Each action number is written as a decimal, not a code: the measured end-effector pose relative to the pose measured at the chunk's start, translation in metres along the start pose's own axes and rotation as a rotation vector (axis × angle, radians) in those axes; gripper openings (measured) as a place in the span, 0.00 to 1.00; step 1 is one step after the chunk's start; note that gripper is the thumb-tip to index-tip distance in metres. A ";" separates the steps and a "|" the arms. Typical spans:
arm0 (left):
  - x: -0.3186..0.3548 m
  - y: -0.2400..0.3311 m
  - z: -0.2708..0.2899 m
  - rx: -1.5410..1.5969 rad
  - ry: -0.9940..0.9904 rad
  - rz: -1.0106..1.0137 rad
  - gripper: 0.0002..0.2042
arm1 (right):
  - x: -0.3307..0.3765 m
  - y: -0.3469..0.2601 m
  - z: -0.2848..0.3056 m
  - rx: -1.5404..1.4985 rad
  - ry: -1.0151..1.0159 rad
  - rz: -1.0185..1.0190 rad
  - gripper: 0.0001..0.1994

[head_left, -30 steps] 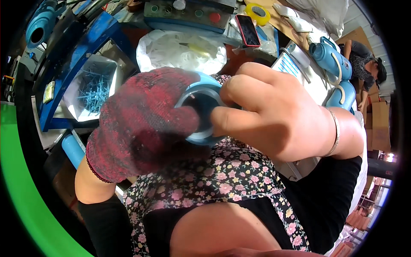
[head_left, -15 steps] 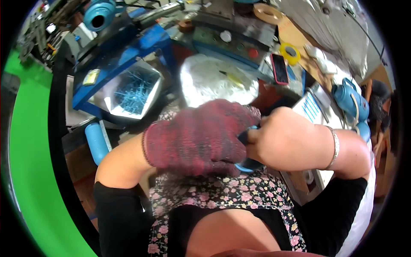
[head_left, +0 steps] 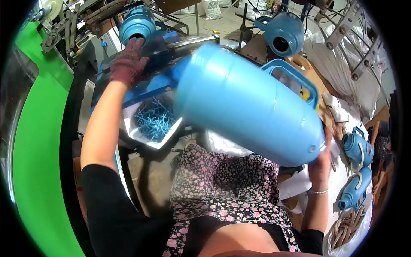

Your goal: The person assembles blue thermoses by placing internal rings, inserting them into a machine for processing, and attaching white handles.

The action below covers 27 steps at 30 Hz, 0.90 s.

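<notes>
The big blue jug (head_left: 252, 107) hides most of the right hand (head_left: 321, 165).

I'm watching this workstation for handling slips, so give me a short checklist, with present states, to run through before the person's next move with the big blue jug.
1. Right hand grips the big blue jug at its base: ok.
2. Grip security: cannot tell, fingers mostly hidden.
3. Gloved left hand on the second blue jug at the machine: ok.
4. Jug handle free of snags: ok.
5. Tray of blue trimmings clear of both hands: ok.
</notes>
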State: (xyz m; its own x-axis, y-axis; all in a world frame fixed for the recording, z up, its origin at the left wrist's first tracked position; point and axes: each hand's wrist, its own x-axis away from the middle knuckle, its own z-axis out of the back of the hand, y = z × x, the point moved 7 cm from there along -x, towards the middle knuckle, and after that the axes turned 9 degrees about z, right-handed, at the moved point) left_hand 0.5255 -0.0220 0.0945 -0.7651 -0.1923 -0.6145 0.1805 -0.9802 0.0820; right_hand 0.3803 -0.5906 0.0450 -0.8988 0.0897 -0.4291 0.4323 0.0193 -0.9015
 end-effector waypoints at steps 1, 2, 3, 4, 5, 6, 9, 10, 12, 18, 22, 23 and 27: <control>-0.008 -0.011 -0.006 -0.102 -0.005 0.002 0.26 | 0.005 0.016 -0.019 -0.076 -0.086 -0.126 0.40; -0.009 -0.023 -0.016 -0.205 0.011 0.014 0.24 | 0.012 0.042 -0.035 -0.141 -0.181 -0.235 0.40; -0.015 -0.033 -0.024 -0.299 0.018 0.019 0.22 | 0.017 0.062 -0.052 -0.209 -0.227 -0.351 0.36; -0.015 -0.026 -0.021 -0.235 -0.046 0.117 0.20 | 0.016 0.076 -0.063 -0.295 -0.196 -0.476 0.32; -0.010 -0.022 -0.013 -0.175 -0.108 0.221 0.19 | 0.011 0.086 -0.072 -0.370 -0.146 -0.563 0.28; 0.017 0.000 0.020 -0.211 0.033 0.058 0.14 | 0.001 0.093 -0.077 -0.403 -0.103 -0.590 0.25; 0.092 0.008 0.119 0.131 0.238 -0.165 0.11 | -0.046 0.087 -0.088 -0.247 -0.074 -0.451 0.20; 0.116 -0.009 0.141 0.376 0.283 -0.136 0.12 | -0.067 0.096 -0.089 -0.203 -0.129 -0.418 0.21; 0.206 -0.096 0.175 0.099 0.683 0.273 0.15 | -0.105 0.088 -0.165 -0.216 -0.011 -0.448 0.24; 0.329 -0.149 0.196 -0.424 0.648 0.154 0.13 | -0.094 0.057 -0.446 -0.550 -0.457 -0.519 0.26; 0.416 -0.192 0.171 0.279 0.468 0.536 0.13 | -0.167 0.079 -0.548 -0.651 -0.359 -0.584 0.29; 0.405 -0.185 0.169 0.540 0.446 0.727 0.15 | -0.179 0.084 -0.558 -0.690 -0.341 -0.585 0.29; 0.369 -0.148 0.185 0.258 0.285 0.586 0.18 | -0.187 0.108 -0.576 -0.749 -0.424 -0.578 0.29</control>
State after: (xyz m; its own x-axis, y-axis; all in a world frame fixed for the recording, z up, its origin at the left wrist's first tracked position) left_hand 0.1016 0.0436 0.0008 -0.3880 -0.7071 -0.5911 0.3342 -0.7057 0.6248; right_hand 0.6371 -0.0321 0.0607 -0.8725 -0.4852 -0.0576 -0.2690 0.5756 -0.7722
